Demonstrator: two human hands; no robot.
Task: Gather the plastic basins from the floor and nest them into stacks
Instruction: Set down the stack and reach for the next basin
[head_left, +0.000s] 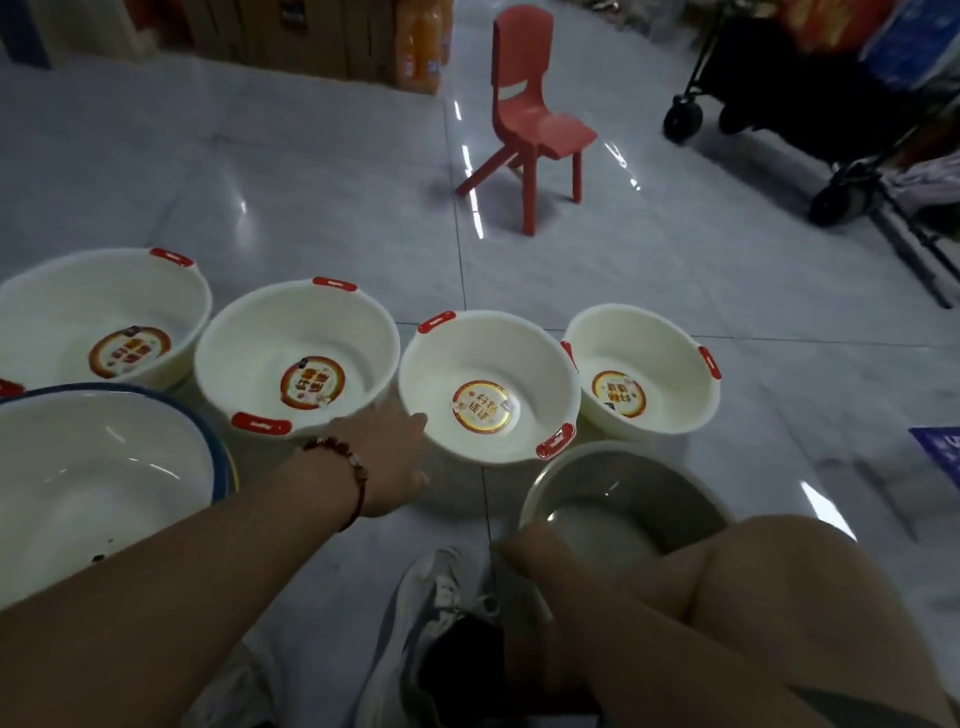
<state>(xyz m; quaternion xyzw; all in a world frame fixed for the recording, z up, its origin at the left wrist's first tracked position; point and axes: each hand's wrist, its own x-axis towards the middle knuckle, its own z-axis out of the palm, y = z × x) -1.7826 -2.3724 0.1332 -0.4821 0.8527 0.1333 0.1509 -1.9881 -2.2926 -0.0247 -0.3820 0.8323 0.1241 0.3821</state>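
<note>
Head view is showing four white basins with red handles sitting in a row on the glossy floor (311, 171): the far-left basin (98, 317) is running off the frame edge, then the second basin (296, 358), the third basin (488, 387) and the fourth basin (641, 369), each touching or nearly touching the next. The left hand (387, 457), wearing a beaded bracelet (348, 467), is reaching to the near rim of the third basin; its fingers are hiding behind the hand, so whether the grip is closing on the rim cannot be told. The right hand (540, 556) is lying blurred at the near rim of a grey basin (623, 499), its grip equally unclear. A blue-rimmed basin (104, 467) is sitting at the left, partly cropped. A red chair (530, 119) is standing beyond.
</note>
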